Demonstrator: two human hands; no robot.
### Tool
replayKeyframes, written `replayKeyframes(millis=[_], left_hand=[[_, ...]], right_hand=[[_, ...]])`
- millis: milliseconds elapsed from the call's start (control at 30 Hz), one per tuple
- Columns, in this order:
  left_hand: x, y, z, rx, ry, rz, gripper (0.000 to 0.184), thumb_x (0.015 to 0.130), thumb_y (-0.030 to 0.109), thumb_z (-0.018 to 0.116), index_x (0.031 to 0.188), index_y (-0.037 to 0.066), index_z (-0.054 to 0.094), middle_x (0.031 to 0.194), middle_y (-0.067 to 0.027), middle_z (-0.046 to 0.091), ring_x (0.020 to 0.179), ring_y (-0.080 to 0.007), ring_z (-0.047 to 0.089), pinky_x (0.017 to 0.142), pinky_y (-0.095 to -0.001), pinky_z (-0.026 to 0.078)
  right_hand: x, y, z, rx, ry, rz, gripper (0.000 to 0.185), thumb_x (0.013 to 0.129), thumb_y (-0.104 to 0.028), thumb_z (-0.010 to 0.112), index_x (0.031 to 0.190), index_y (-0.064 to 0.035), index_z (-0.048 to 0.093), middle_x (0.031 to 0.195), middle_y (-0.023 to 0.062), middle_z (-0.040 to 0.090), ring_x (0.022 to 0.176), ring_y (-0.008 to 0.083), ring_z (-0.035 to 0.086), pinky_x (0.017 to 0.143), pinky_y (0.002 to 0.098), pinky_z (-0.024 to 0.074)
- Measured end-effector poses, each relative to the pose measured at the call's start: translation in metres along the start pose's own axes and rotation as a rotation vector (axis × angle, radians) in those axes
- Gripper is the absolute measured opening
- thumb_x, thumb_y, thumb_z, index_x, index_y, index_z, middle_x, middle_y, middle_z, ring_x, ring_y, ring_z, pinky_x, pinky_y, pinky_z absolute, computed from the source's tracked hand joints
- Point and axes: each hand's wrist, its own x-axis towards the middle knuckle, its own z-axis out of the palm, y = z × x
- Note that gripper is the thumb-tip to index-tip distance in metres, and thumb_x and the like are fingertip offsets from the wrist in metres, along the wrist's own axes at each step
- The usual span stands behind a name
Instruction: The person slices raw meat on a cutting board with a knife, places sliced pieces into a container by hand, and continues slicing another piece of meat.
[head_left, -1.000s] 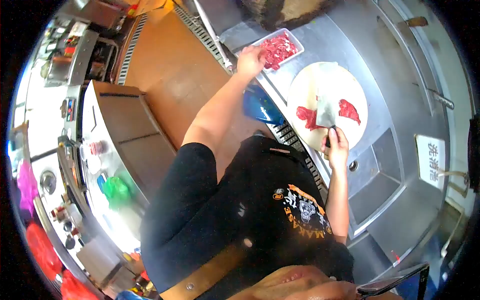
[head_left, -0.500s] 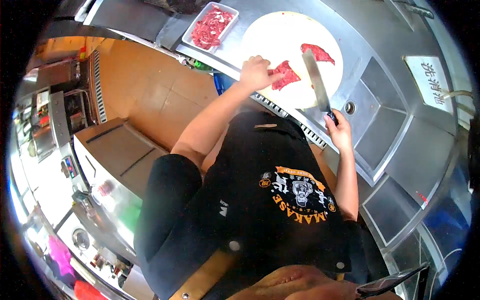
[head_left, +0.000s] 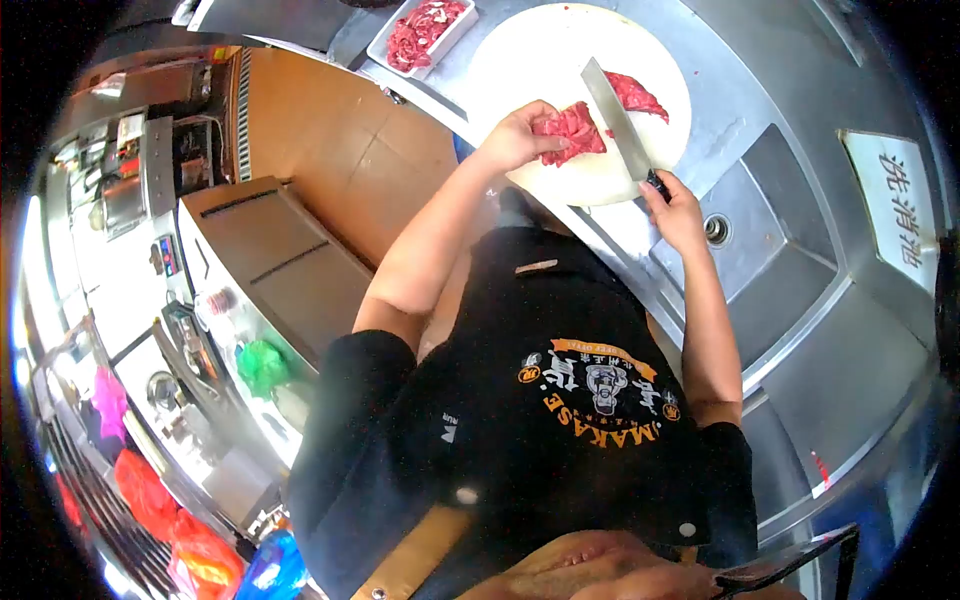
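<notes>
My right hand (head_left: 677,210) is wrapped round the black handle of a kitchen knife (head_left: 621,128). Its broad blade stands over the round white cutting board (head_left: 515,60), between two portions of raw red meat. My left hand (head_left: 522,138) has its fingers and thumb closed on the left edge of the nearer meat piece (head_left: 577,134), which looks bunched up. Beyond the blade, on the right part of the board, lies another slab of meat (head_left: 637,95), partly hidden by the knife and touched by neither hand.
A white plastic tub (head_left: 467,28) of sliced meat stands left of the board on the steel counter. To the right is a sink with a drain (head_left: 717,230), and a sign (head_left: 890,200) with Chinese characters. Behind me on the left is a steel cabinet (head_left: 270,250).
My left hand has gone from lying spread on the nearer meat to gripping it, and the meat is now bunched. The knife has shifted slightly up and left. The whole view has turned a little.
</notes>
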Motion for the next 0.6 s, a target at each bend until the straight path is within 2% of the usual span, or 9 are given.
replayKeyframes(millis=[100,133,233,267,367,400,500,533,600], left_hand=[[-0.008,-0.010,-0.002,0.942,0.407,0.270,0.039,0.082,0.034,0.083,0.115,0.015,0.073,0.097,-0.0114,0.069,0.088,-0.0280,0.070,0.074,-0.0408,0.057],[-0.013,-0.004,0.003,0.932,0.476,0.041,0.041,0.080,0.039,0.082,0.117,0.020,0.077,0.102,-0.0136,0.067,0.098,-0.0324,0.069,0.079,-0.0451,0.056],[-0.024,-0.007,-0.002,1.006,0.486,0.086,0.044,0.083,0.043,0.079,0.120,0.019,0.076,0.103,-0.0127,0.067,0.099,-0.0325,0.068,0.087,-0.0429,0.056],[-0.027,-0.010,0.003,1.045,0.569,0.213,0.041,0.080,0.034,0.083,0.116,0.015,0.076,0.105,-0.0120,0.068,0.100,-0.0334,0.066,0.091,-0.0434,0.055],[-0.011,-0.020,0.009,0.917,0.581,0.626,0.039,0.075,0.024,0.087,0.110,0.010,0.075,0.108,-0.0120,0.069,0.103,-0.0332,0.065,0.091,-0.0440,0.054],[-0.007,-0.011,0.017,0.882,0.546,0.751,0.036,0.073,0.015,0.086,0.106,0.006,0.073,0.109,-0.0120,0.070,0.102,-0.0331,0.065,0.091,-0.0440,0.053],[0.022,-0.016,0.019,0.848,0.369,0.969,0.034,0.076,0.014,0.084,0.107,0.007,0.073,0.109,-0.0102,0.070,0.101,-0.0314,0.065,0.088,-0.0426,0.054],[0.025,-0.020,0.021,0.862,0.351,0.921,0.026,0.081,0.017,0.079,0.106,0.013,0.074,0.112,-0.0039,0.070,0.097,-0.0256,0.065,0.085,-0.0370,0.056],[0.027,-0.019,0.020,0.919,0.318,0.919,0.025,0.081,0.018,0.079,0.105,0.015,0.074,0.114,-0.0024,0.070,0.097,-0.0242,0.066,0.083,-0.0361,0.057]], right_hand=[[-0.002,0.002,-0.001,0.091,-0.087,0.001,0.049,0.099,-0.029,0.072,0.139,-0.0044,0.060,0.094,0.0075,0.071,0.065,0.0140,0.062,0.060,0.0299,0.0542],[-0.006,-0.002,-0.004,0.124,-0.125,0.033,0.049,0.100,-0.028,0.071,0.141,-0.0048,0.059,0.095,0.0075,0.071,0.066,0.0140,0.063,0.061,0.0298,0.0546],[-0.011,-0.020,-0.006,0.064,-0.147,0.098,0.045,0.103,-0.025,0.066,0.143,-0.0071,0.057,0.092,0.0096,0.071,0.074,0.0153,0.065,0.066,0.0324,0.0554],[-0.013,-0.021,-0.005,-0.008,-0.128,0.081,0.044,0.103,-0.026,0.065,0.143,-0.0081,0.057,0.093,0.0109,0.072,0.076,0.0170,0.067,0.068,0.0338,0.0558],[-0.019,-0.028,0.010,-0.091,-0.029,0.009,0.042,0.105,-0.029,0.061,0.143,-0.0112,0.058,0.097,0.0161,0.074,0.085,0.0258,0.072,0.075,0.0382,0.0564],[-0.021,-0.032,0.017,-0.098,0.013,-0.016,0.041,0.105,-0.030,0.060,0.142,-0.0123,0.058,0.100,0.0181,0.074,0.088,0.0293,0.074,0.078,0.0398,0.0565],[-0.036,-0.052,0.028,-0.223,0.111,-0.149,0.040,0.106,-0.034,0.057,0.140,-0.0137,0.060,0.111,0.0207,0.074,0.099,0.0377,0.073,0.083,0.0419,0.0568],[-0.039,-0.053,0.032,-0.273,0.157,-0.202,0.037,0.106,-0.033,0.058,0.138,-0.0147,0.062,0.109,0.0194,0.074,0.096,0.0395,0.072,0.080,0.0443,0.0571],[-0.052,-0.054,0.036,-0.396,0.176,-0.244,0.036,0.105,-0.033,0.059,0.137,-0.0161,0.063,0.105,0.0176,0.074,0.092,0.0390,0.072,0.077,0.0460,0.0569]])
